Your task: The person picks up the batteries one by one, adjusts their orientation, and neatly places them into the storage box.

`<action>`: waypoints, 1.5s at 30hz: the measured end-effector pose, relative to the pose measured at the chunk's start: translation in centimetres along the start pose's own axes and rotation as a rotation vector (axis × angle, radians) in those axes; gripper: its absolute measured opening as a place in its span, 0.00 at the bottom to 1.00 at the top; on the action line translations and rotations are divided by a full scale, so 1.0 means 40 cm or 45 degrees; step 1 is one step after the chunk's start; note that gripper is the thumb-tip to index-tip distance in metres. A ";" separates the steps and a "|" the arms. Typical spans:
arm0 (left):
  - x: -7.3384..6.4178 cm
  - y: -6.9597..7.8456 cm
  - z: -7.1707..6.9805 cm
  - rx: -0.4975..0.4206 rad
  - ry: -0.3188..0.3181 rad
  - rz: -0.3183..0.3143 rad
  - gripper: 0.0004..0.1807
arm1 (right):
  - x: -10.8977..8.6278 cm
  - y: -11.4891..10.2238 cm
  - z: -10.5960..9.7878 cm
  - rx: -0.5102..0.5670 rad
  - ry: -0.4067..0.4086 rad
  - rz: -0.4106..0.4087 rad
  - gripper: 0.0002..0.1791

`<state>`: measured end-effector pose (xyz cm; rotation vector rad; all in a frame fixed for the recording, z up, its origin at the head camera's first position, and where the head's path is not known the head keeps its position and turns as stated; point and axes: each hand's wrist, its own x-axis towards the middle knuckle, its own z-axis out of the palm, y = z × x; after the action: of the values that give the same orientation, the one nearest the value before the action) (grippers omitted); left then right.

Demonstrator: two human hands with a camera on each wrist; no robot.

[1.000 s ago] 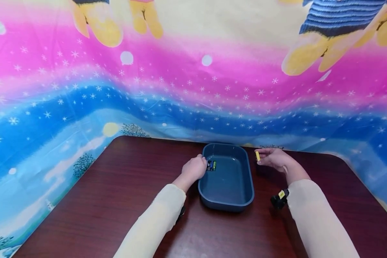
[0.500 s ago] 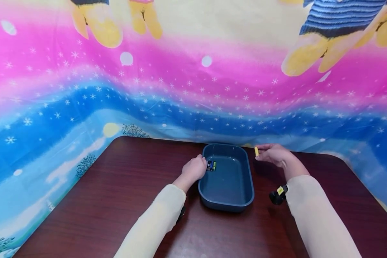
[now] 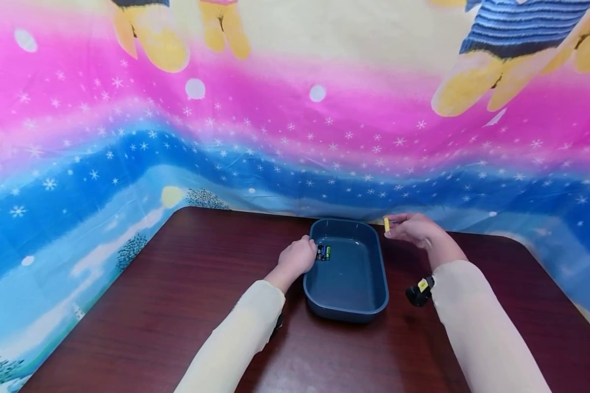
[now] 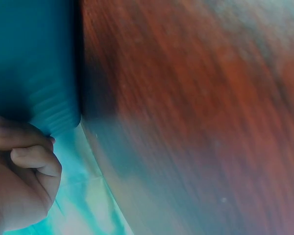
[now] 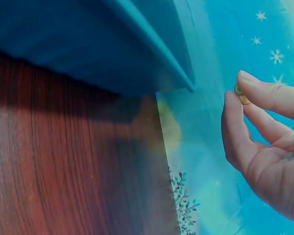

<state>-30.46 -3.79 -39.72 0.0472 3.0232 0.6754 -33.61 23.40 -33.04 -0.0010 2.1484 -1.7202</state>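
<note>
In the head view a dark blue-grey plastic basin (image 3: 346,278) stands on the table. My left hand (image 3: 297,255) grips its left rim; the left wrist view shows curled fingers (image 4: 36,159) against the basin wall (image 4: 54,93). Inside, near that hand, several small batteries (image 3: 324,252) lie side by side, with black, blue and green wraps. My right hand (image 3: 413,230) is raised just beyond the basin's far right corner. Between thumb and fingertips it pinches a yellow battery (image 3: 386,224), whose round end (image 5: 240,93) shows in the right wrist view.
The dark red-brown wooden table (image 3: 192,284) extends on both sides of the basin. A printed cloth (image 3: 275,136) with snowflakes hangs right behind the table's far edge. A black wrist camera (image 3: 419,291) sits under the right cuff.
My right hand has moved up and slightly left with the yellow battery, closer to the basin's far right corner. The left hand, basin and batteries inside have stayed in place.
</note>
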 end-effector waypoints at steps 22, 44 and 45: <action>0.000 0.007 0.003 0.005 0.020 -0.010 0.23 | 0.027 -0.020 0.065 0.057 0.019 -0.018 0.37; -0.001 0.027 0.016 0.007 0.005 -0.019 0.23 | 0.046 -0.025 0.105 0.040 0.001 -0.005 0.36; -0.001 0.026 0.016 0.008 0.007 -0.017 0.23 | 0.048 -0.024 0.106 0.049 -0.003 -0.005 0.36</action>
<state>-30.36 -2.57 -39.85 0.0252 3.0283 0.6657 -34.37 18.71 -33.43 0.0028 2.1150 -1.7627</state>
